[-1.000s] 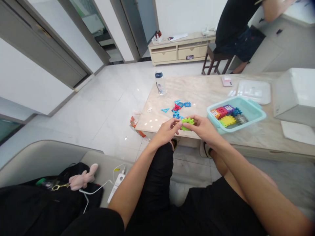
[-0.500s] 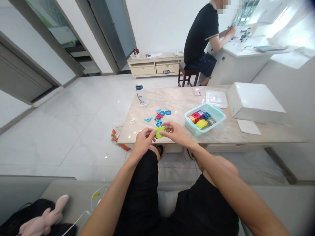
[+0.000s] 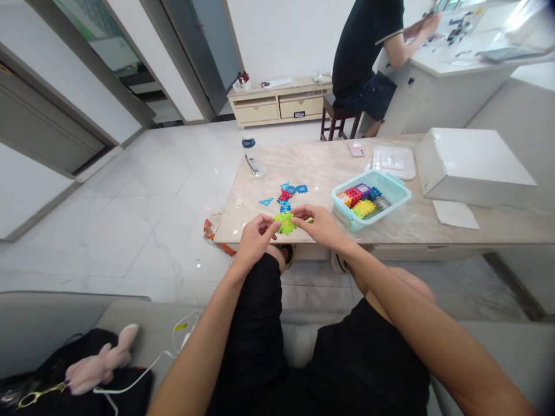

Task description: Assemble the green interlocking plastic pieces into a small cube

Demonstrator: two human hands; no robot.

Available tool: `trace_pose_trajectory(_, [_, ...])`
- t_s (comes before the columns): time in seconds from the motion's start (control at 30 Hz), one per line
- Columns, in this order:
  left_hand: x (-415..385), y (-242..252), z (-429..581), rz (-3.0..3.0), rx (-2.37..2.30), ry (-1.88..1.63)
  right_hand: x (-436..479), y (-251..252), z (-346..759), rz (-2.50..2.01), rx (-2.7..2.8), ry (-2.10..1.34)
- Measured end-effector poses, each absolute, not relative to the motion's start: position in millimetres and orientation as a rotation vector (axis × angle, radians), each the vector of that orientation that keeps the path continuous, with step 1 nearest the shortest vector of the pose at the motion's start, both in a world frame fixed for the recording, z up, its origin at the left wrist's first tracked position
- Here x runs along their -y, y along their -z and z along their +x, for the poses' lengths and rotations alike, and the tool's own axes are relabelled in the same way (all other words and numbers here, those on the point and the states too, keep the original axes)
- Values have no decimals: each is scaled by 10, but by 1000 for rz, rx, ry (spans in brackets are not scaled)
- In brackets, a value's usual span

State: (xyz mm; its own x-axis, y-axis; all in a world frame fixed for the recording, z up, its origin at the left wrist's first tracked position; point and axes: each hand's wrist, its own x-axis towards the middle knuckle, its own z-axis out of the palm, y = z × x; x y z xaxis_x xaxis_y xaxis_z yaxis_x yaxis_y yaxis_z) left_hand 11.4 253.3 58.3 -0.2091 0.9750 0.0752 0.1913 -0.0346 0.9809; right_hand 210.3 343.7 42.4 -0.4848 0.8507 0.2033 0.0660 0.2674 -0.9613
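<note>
A lime-green toothed building piece [image 3: 285,223] is held above the near edge of the table, between both hands. My left hand [image 3: 256,236] pinches its left side with thumb and fingers. On the other side, my right hand [image 3: 315,226] has its thumb and fingertips closed on the right edge. Just beyond lie joined blue building pieces [image 3: 291,189] with a red building piece [image 3: 285,196] among them. A loose light-blue triangular piece [image 3: 266,201] sits to their left. Right of my hands stands a light-teal plastic bin [image 3: 396,199] with yellow, red, purple and blue pieces inside.
A water bottle [image 3: 252,157] stands at the table's far left. Behind the bin are a clear lid [image 3: 393,161], a pink phone-like object [image 3: 356,149] and a white box [image 3: 474,164]. A person in black [image 3: 368,55] sits at a white counter [image 3: 459,66] beyond.
The green piece now shows more of its flat face, with both hands still gripping it. My view has shifted, so the table and room sit slightly higher in the picture.
</note>
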Motion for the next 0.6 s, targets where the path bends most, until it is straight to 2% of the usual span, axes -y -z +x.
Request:
trace_pose_trajectory(0.4, [-2545,-576,144,1285,-1499,-1334,-3530,-398,2158,-891,1595,-1230])
trace_pose_trajectory(0.6, [-2531,-537,97,1328,-1558,-1261,-3557,-370,2173,-886,1560,-1314])
